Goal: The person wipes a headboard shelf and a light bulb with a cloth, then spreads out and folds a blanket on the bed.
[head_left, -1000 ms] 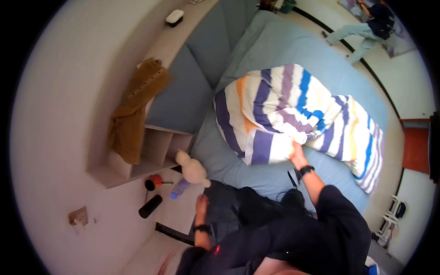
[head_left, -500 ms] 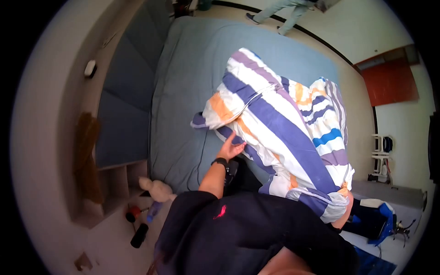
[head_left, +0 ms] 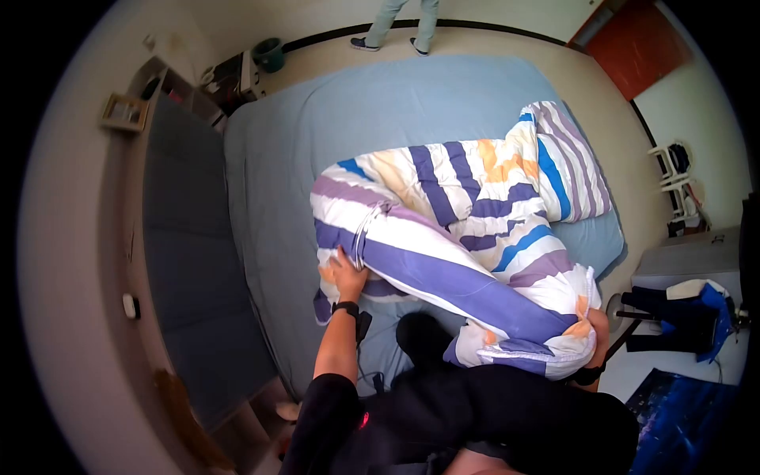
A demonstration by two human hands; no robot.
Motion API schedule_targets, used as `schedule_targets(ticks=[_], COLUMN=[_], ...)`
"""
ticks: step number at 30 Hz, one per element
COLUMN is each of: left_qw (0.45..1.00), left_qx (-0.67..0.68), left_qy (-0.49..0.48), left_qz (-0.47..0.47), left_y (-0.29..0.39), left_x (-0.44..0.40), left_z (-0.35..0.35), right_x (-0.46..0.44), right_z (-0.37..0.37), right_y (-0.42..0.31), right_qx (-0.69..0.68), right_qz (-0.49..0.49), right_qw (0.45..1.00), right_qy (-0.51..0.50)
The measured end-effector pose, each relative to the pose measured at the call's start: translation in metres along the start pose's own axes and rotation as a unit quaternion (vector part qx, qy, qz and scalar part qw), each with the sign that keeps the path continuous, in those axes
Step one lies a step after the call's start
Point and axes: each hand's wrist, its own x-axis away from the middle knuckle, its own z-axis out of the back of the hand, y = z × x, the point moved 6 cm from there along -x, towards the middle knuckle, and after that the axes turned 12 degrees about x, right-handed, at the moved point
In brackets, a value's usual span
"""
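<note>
A duvet [head_left: 467,265] with purple, white, orange and blue stripes lies folded and bunched over the grey-blue bed. Against its left part rests my left hand [head_left: 348,275], fingers stretched out on the fabric beside a pale piped seam. My right hand [head_left: 599,326] grips the bunched near right corner of the duvet, close to my body; its fingers are mostly covered by the cloth. Each wrist wears a dark band.
The bed [head_left: 269,190] has a grey padded headboard [head_left: 186,237] on the left. Beyond the far edge, a person's legs [head_left: 404,24] stand near a green bin [head_left: 269,55]. Dark blue clothes [head_left: 673,321] hang at the right. A black cable lies by my leg.
My left hand has moved left and now touches the duvet. The duvet's raised left part has come down and spread leftward on the bed. My right hand keeps its corner. The view has shifted.
</note>
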Motion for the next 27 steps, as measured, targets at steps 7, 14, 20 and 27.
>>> schedule_targets(ticks=[7,14,20,27], left_qw=[0.998,0.983,0.984,0.888], left_qx=[0.011,0.118,-0.001,0.0], left_qy=[0.005,-0.1,-0.064,-0.412], left_qz=[0.064,0.099,0.165,-0.202], left_y=[0.017,0.02,-0.103,-0.026], left_x=[-0.046,-0.031,0.022,-0.031], left_z=[0.065,0.174,0.23,0.041], right_x=[-0.099,-0.174,-0.082,-0.039], right_z=[0.0,-0.001,0.002,-0.029], right_y=[0.013,0.099,0.313,0.214], right_qx=[-0.161,-0.414,-0.126,0.339], right_qz=[0.01,-0.002,-0.158,-0.155], right_qw=[0.987,0.91,0.979,0.926], right_qy=[0.016,-0.027,-0.033,0.06])
